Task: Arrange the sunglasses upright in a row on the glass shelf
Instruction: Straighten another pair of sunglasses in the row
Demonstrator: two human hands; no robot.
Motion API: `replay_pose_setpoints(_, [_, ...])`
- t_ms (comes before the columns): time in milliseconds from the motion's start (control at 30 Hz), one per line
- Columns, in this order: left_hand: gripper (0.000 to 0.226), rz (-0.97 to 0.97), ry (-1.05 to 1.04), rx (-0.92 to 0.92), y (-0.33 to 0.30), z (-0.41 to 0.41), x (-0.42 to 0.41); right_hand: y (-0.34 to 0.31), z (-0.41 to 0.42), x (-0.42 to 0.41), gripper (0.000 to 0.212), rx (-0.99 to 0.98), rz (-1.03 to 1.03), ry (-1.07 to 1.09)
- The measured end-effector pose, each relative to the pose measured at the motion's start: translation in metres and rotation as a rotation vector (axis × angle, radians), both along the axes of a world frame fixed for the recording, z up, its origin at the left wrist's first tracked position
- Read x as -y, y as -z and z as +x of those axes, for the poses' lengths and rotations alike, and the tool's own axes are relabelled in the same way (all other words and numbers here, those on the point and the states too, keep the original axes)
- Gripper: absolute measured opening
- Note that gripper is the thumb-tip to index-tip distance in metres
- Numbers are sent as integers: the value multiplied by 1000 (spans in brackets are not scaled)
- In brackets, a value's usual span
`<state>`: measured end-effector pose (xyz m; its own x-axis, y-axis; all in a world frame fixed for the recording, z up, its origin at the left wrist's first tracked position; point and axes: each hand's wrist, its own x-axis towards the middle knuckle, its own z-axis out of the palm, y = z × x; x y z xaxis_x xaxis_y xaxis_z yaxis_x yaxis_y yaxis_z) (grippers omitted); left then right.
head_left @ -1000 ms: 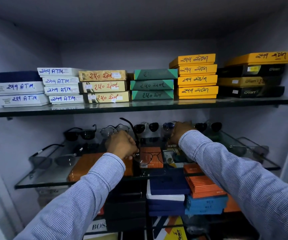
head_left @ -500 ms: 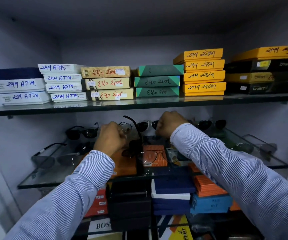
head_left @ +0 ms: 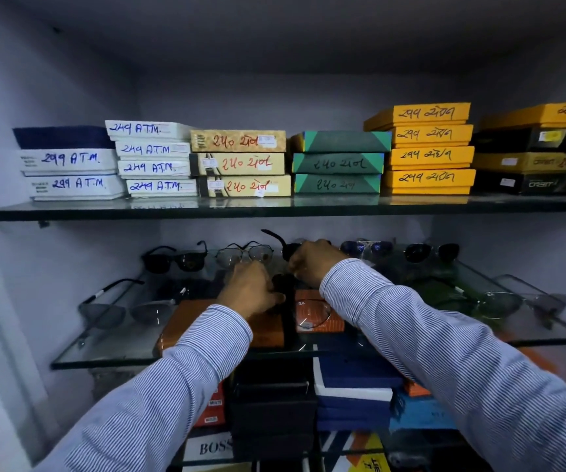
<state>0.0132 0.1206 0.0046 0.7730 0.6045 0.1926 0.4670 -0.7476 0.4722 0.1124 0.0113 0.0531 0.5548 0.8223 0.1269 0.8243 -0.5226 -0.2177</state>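
So compared with a moment ago, both hands have pushed further back over the glass shelf (head_left: 111,356) and drawn closer together, taking the dark sunglasses (head_left: 283,257) toward the back row.

That dark pair sits between the two hands near the middle of the back edge, one temple arm sticking up and curling left. The right hand (head_left: 312,262) is closed around the frame from the right; its fingers look curled onto it, though the actual contact is hidden behind the knuckles. The left hand (head_left: 250,291) is lower, fingers bent around something dark just in front, and I can't tell whether that's the same pair or another piece. My guess: two hands so the pair can be stood upright and squared into the gap in the row.

On either side the row already stands: black sunglasses (head_left: 176,258) and a clear-lens pair (head_left: 245,253) to the left, blue-tinted sunglasses (head_left: 366,248) and a dark round pair (head_left: 433,252) to the right. The slot is tight, so neighbours could get knocked. Grey sunglasses (head_left: 125,310) lie near the left front edge, and another pair (head_left: 513,301) lies toward the right edge. The upper shelf (head_left: 70,212) of stacked boxes hangs low overhead.
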Motion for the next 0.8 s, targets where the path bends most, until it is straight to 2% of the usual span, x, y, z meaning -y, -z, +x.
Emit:
replay_pose_setpoints(167, [21, 43, 5, 53, -2, -7, -3, 4, 0, -5, 31, 24, 65, 50])
replay_pose_setpoints(233, [28, 77, -32, 81, -5, -15, -7, 4, 2, -6, 26, 35, 136, 86])
replay_pose_setpoints(367, [21, 182, -49, 142, -16, -38, -15, 4, 1, -12, 24, 17, 286, 107])
replay_pose_setpoints(533, [12, 244, -18, 199, -28, -72, -22, 0, -10, -24, 4, -84, 461, 102])
replay_pose_setpoints(633, [9, 232, 6, 218, -30, -86, -27, -4, -14, -27, 10, -120, 496, 105])
replay_pose_setpoints(800, [15, 190, -117, 287, -34, -98, -36, -12, -26, -26, 20, -133, 449, 144])
